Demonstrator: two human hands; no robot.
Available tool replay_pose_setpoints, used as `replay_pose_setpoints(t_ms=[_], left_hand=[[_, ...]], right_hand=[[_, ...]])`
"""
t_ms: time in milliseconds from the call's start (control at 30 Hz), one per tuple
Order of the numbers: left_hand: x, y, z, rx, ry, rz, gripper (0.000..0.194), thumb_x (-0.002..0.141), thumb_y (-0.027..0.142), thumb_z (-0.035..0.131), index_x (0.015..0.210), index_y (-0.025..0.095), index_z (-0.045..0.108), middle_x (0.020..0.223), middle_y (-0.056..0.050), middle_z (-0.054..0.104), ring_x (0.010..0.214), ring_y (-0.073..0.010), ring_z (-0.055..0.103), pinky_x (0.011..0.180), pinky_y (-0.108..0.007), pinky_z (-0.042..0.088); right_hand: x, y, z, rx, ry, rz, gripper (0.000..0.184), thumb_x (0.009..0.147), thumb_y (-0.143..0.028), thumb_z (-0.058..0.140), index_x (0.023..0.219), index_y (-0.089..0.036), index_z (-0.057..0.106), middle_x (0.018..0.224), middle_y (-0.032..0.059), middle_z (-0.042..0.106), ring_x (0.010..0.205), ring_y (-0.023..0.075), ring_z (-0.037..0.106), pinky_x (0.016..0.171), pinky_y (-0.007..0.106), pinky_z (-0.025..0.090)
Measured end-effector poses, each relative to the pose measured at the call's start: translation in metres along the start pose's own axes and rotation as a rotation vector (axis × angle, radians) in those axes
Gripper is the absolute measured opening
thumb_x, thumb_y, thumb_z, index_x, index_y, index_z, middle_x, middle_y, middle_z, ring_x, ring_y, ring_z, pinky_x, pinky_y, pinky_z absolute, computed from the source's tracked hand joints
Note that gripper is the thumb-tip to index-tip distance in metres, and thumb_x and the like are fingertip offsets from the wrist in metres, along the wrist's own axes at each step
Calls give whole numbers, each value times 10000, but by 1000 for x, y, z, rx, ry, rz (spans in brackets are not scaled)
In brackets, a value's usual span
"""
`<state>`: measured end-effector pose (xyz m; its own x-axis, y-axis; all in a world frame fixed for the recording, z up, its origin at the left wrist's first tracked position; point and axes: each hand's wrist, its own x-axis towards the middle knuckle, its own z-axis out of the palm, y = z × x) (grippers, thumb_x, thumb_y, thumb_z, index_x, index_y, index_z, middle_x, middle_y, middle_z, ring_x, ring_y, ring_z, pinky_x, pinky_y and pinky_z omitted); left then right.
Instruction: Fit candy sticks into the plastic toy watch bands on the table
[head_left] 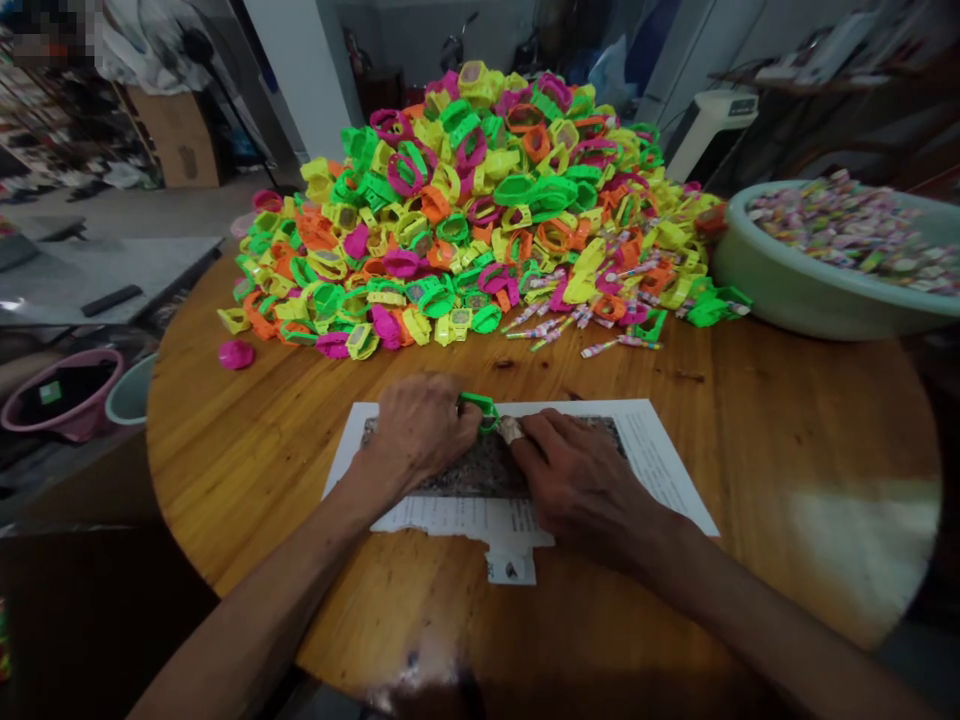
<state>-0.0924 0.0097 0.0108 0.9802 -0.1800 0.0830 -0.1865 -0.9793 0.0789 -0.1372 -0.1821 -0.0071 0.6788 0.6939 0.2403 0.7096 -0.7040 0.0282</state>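
Observation:
My left hand point(421, 428) is closed around a green plastic toy watch point(480, 408), with only part of its strap showing past my fingers. My right hand point(577, 480) meets it from the right, fingers curled, pinching a small pale piece point(511, 430) against the watch. Both hands rest on a printed paper sheet point(660, 460) lying on the round wooden table point(787, 440). Behind them rises a big heap of toy watches point(480, 200) in green, yellow, orange and pink.
A pale green basin point(810, 290) filled with small wrapped pieces stands at the right. Several wrapped sticks point(570, 325) lie loose at the heap's front. A single pink cap point(236, 353) lies at the left. Pink and grey buckets point(67, 395) stand on the floor beyond the table's left edge.

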Motion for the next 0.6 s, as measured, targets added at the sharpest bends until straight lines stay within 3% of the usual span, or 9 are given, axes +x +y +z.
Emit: replay_pose_setpoints(t_ms=[433, 533, 600], left_hand=[[3, -1, -2, -19, -59, 28, 265, 858, 307, 436, 753, 185, 646, 813, -108, 717, 769, -288, 667, 615, -362, 372], [-1, -24, -11, -71, -46, 9, 226, 840, 299, 471, 722, 200, 635, 735, -71, 696, 674, -236, 640, 582, -323, 363], [-13, -62, -22, -88, -54, -21, 227, 842, 306, 477, 718, 208, 639, 641, -38, 658, 555, -193, 591, 523, -287, 348]], right_hand=[[18, -20, -13, -117, -145, -93, 148, 752, -10, 526, 783, -117, 624, 843, 128, 541, 796, 277, 501, 600, 387, 372], [16, 5, -15, 96, -115, -28, 118, 859, -79, 514, 850, -141, 614, 867, 93, 567, 808, 230, 527, 637, 352, 396], [12, 37, -14, 209, -50, 91, 157, 945, -138, 454, 887, -154, 599, 869, 69, 569, 783, 189, 532, 665, 323, 404]])
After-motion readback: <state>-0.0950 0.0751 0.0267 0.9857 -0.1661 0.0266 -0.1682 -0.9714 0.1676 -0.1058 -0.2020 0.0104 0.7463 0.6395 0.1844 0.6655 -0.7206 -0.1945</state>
